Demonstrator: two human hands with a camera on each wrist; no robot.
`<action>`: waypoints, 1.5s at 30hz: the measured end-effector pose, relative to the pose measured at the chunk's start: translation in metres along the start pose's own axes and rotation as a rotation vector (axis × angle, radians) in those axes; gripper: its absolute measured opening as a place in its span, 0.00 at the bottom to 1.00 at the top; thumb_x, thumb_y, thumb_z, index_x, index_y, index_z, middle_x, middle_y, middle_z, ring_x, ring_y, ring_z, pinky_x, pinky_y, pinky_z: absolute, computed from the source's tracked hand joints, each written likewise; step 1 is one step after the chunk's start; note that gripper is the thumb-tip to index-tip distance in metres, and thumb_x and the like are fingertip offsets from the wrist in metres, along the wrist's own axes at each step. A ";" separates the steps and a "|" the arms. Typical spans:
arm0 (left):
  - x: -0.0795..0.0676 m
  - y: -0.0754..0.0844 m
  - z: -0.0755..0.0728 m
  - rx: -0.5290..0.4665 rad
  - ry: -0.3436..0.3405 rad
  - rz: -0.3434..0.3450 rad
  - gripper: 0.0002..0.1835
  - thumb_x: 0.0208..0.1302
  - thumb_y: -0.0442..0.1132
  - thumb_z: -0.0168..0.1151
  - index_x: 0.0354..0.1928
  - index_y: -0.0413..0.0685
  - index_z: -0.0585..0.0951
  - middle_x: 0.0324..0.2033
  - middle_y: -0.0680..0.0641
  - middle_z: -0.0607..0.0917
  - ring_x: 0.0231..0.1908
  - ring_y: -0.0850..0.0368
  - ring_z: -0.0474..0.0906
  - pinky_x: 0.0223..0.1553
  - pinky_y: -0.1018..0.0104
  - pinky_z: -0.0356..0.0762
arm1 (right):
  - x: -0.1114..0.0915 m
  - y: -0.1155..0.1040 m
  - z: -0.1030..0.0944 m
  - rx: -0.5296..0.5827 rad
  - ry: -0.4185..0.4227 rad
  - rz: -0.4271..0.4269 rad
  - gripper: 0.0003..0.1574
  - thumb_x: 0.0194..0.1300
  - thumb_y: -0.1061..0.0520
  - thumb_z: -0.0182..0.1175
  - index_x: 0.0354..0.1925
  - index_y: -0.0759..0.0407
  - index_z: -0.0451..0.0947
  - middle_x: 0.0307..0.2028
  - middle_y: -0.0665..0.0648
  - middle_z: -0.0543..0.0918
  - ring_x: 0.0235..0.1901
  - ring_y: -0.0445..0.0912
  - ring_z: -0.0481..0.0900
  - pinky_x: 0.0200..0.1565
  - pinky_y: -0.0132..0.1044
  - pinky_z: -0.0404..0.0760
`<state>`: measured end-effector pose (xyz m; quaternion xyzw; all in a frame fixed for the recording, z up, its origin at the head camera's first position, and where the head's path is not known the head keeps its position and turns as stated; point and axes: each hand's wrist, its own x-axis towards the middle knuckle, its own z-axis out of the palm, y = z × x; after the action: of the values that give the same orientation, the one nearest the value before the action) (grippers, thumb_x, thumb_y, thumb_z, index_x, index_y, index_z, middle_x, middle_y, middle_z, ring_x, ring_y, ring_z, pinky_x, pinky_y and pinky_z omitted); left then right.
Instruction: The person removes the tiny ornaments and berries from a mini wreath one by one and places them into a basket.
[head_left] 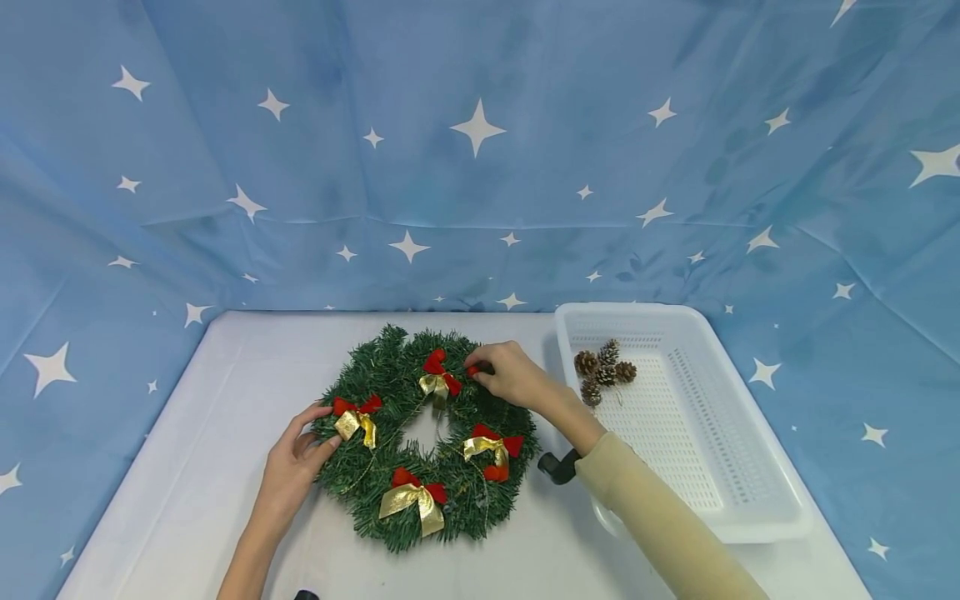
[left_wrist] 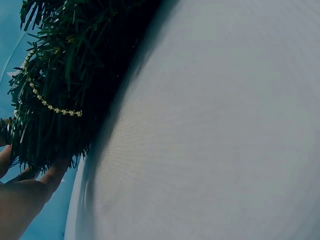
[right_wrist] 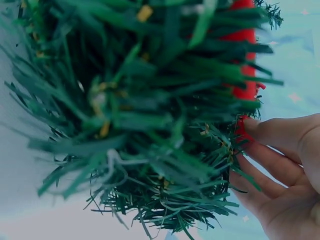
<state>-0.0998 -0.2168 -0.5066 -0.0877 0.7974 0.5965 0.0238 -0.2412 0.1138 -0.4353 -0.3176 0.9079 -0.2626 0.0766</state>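
Note:
A green artificial wreath (head_left: 352, 475) lies on the white table, trimmed with several red-and-gold bows (head_left: 491, 446) and a string of gold beads (left_wrist: 50, 106). My left hand (head_left: 296, 458) grips the wreath's left edge, thumb and fingers spread around the greenery beside the left bow (head_left: 356, 421). At the upper right of the ring, my right hand (head_left: 510, 375) pinches a small red piece (right_wrist: 243, 129) between thumb and fingers, right against the needles. Just left of that hand sits the top bow (head_left: 438, 375). The red piece is mostly covered by the fingertips.
To the right stands a white plastic basket (head_left: 750, 450) with several pine cones (head_left: 606, 371) in its upper left corner. My right forearm crosses over its near left side. A blue cloth (head_left: 480, 192) with white stars hangs behind the white table (head_left: 195, 467).

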 end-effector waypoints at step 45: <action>0.001 -0.001 0.000 0.016 -0.008 0.000 0.31 0.75 0.46 0.63 0.75 0.52 0.66 0.82 0.45 0.52 0.77 0.30 0.54 0.73 0.36 0.62 | -0.050 0.010 -0.055 0.140 0.097 0.071 0.14 0.70 0.66 0.63 0.52 0.66 0.86 0.48 0.62 0.90 0.49 0.54 0.89 0.53 0.42 0.88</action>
<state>-0.1007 -0.2174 -0.5072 -0.0849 0.8020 0.5906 0.0277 -0.2242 0.1752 -0.3948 -0.2659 0.9007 -0.3376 0.0637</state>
